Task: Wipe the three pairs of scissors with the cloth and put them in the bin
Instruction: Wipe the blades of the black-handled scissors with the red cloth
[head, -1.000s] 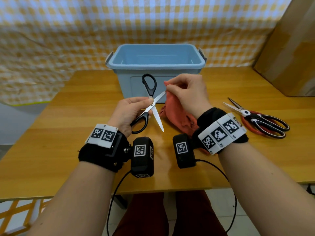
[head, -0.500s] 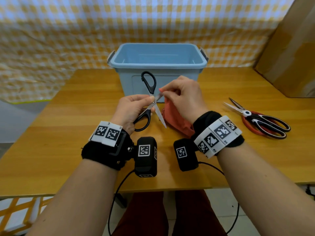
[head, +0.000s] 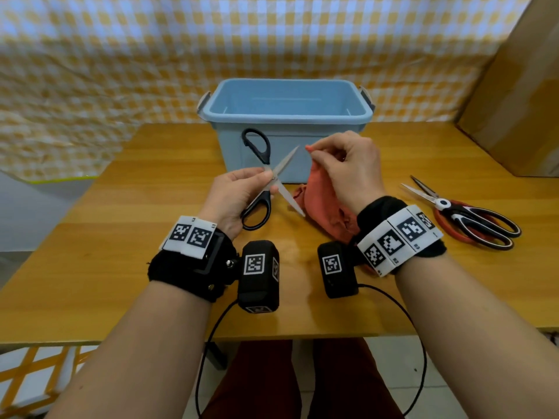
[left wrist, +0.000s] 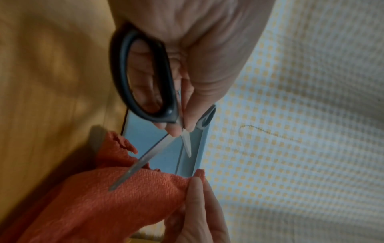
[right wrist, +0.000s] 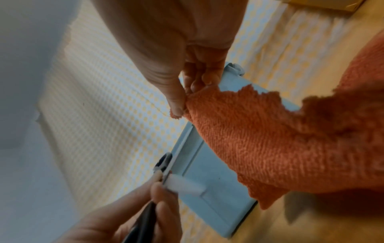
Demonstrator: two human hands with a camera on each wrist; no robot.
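1. Left hand (head: 239,192): pinching the black-handled scissors (head: 266,179) at the pivot between thumb and fingertips, blades splayed open in a cross, held above the tabletop (head: 121,237) just in front of the bin (head: 287,116). Likely to swivel or slip out, since nothing passes through the handle loops. Lower blade tip pointing down toward the cloth (head: 323,204); could snag the weave or nick a knuckle if swept carelessly.

2. Right hand (head: 348,167): pinching a corner of the orange cloth between thumb and forefinger, apart from the upper blade tip, the rest hanging to the tabletop. Thin pinch, little fabric over the fingertips; risky against a bare edge when sliding along the blade. Safer with a thicker fold, wiping from pivot toward tip, spine side first.

3. Bin: open, and nothing seen inside from the head view. Dropping the scissors in with blades apart could mean a bounce off the rim, or a hazard for the next hand in.

4. Far right: red-and-black scissors (head: 472,216) lying on the tabletop, overlapping, blades toward the right forearm. Third pair not clearly separable. Trailing cloth or wrist cable could drag them toward the edge.
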